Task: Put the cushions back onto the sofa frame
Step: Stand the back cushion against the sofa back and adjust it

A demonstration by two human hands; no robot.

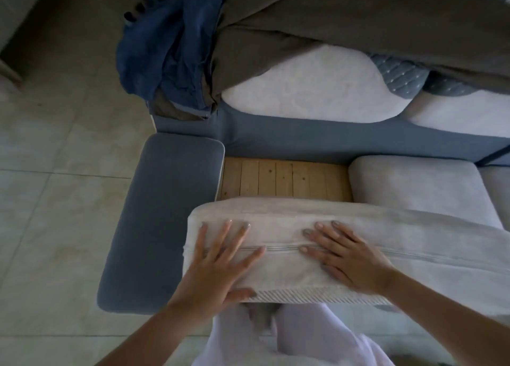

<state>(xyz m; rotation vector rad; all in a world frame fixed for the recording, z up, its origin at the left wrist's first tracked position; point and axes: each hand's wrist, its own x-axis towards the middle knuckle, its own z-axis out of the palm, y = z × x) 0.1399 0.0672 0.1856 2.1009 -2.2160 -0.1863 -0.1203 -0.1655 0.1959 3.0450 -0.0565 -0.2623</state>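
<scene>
A pale grey seat cushion (358, 227) lies partly over the sofa's front edge, its zipped side facing me. My left hand (220, 261) presses flat on that side, fingers spread, thumb under the lower edge. My right hand (345, 258) lies flat on it too, fingers across the zip. Behind the cushion the wooden slats (284, 179) of the blue sofa frame (331, 139) are bare. A second grey seat cushion (414, 186) sits in place to the right. White back cushions (303, 92) lean along the back.
The blue armrest (162, 214) borders the open slot on the left. A blue cloth (165, 48) and a grey blanket (358, 21) are piled on the sofa back. A quilted blue pillow (400, 76) shows under the blanket. Tiled floor (55, 200) lies to the left.
</scene>
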